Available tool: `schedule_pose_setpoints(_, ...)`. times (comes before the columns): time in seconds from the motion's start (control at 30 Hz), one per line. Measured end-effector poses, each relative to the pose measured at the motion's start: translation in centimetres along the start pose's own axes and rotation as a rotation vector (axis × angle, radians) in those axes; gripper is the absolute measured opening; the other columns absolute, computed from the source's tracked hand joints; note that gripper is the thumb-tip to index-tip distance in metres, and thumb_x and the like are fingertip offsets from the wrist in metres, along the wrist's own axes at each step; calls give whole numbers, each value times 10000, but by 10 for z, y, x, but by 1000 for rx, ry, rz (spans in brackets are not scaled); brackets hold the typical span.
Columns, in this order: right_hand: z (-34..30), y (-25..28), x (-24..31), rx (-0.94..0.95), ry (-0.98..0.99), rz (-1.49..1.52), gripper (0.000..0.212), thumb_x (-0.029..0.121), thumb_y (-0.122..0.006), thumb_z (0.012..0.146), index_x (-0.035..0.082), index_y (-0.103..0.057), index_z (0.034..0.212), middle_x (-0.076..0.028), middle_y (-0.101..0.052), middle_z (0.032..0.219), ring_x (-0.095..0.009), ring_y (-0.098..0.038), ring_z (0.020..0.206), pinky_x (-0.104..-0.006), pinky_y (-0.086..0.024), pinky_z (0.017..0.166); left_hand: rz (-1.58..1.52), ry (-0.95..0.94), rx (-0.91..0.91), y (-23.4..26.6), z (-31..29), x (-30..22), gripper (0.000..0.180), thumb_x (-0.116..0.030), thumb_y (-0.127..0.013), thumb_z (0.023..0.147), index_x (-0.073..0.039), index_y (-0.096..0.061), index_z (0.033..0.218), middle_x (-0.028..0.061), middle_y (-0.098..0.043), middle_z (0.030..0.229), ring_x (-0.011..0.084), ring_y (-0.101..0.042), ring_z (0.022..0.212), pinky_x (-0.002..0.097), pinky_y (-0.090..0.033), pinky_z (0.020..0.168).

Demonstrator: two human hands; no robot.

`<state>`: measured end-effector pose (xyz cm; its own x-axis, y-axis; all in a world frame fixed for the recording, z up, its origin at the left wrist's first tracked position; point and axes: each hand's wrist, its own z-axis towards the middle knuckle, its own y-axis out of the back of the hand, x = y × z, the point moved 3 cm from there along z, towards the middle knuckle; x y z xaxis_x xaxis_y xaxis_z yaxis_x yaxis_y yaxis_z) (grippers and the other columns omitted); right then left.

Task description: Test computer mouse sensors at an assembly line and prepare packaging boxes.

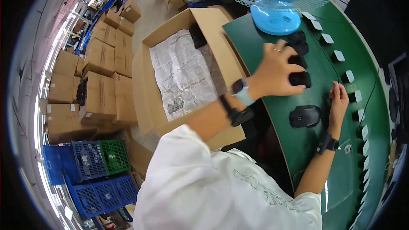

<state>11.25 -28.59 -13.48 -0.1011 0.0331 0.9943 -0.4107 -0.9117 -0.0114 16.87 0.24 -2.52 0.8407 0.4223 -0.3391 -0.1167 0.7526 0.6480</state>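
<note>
The nearer left hand curves fingers about a black object, grip unconfirmed, while a mouse lies between both hands, long axis toward the right hand, whose closure cannot be determined.

We've got a green table on the right, grey floor further back, bright light strip along a pale wall or ceiling, can't tell which.

- Mouse, right of centre — matt plastic.
- Fan base, upper right — glossy plastic.
- Sheet, upper centre: wrinkled paper.
- Carton around it: cardboard, matt.
</note>
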Motion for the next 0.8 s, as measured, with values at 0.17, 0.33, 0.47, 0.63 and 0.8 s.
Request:
schedule_pose_setpoints(0.17, 3, -5, 5, 11, 49, -136, 244, 223, -598, 1030, 2, -686, 1080, 25, -533, 778, -48, -441, 696, -197, -335, 628, 219, 167, -210, 176, -57, 82, 394, -286, -877, 572, -109, -788, 913, 129, -635, 1058, 326, -610, 1030, 444, -468, 914)
schedule_pose_setpoints(0.33, 8, -4, -1, 11, 63, -182, 240, 212, -593, 1032, -4, -679, 1093, 19, -538, 781, -46, -450, 698, -191, -349, 636, 424, 306, 145, 215, -168, 214, 387, -349, -842, 610, -104, -786, 905, 121, -643, 1085, 294, -559, 1156, 426, -341, 956)
schedule_pose_setpoints(0.47, 5, 1, -6, -3, 81, -183, 227, 189, -595, 1030, -13, -674, 1095, 17, -546, 788, -49, -464, 699, -193, -358, 629, 313, 296, 455, 167, -184, 262, 456, -460, -817, 623, -116, -793, 922, 104, -634, 1101, 306, -551, 1116, 424, -318, 966)
schedule_pose_setpoints(0.63, 2, -5, -5, -32, 85, -250, 205, 159, -605, 1021, -19, -674, 1095, 14, -568, 793, -54, -489, 703, -197, -380, 629, 244, 393, 500, 137, -183, 289, 450, -455, -818, 630, -119, -790, 928, 123, -628, 1133, 333, -533, 1148, 452, -313, 1013)
schedule_pose_setpoints(0.8, -4, 8, -3, -38, 66, -269, 227, 183, -621, 1015, -19, -675, 1104, 14, -604, 821, -56, -538, 731, -199, -402, 639, 308, 296, 528, 120, -170, 287, 451, -470, -833, 638, -181, -790, 981, 112, -621, 1183, 329, -507, 1228, 511, -290, 1045)
